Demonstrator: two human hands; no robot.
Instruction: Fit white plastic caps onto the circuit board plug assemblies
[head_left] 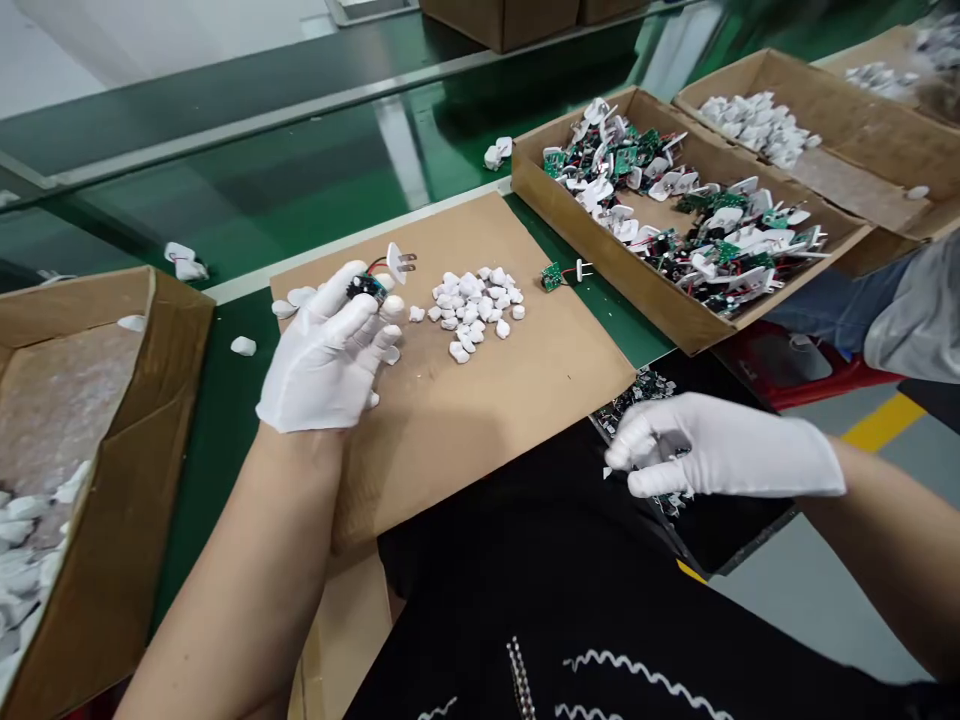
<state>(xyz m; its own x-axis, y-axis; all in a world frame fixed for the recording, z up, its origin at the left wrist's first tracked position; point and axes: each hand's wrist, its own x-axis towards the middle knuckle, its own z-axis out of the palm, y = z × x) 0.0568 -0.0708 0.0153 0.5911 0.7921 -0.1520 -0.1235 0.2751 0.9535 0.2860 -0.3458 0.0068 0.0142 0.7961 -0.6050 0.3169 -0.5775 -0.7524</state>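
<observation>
Left grip (319, 350): pinched around a small dark circuit board (366, 288).
White two-pronged plug plate (397, 262): wired to the board, held just beyond the grip.
Right grip (709, 447): loosely curled; whether anything is held cannot be told.

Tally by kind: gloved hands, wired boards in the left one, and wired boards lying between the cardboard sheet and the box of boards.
Gloved hands, left hand and right hand: 2
Held wired board: 1
Loose wired board: 1
Total: 4
</observation>
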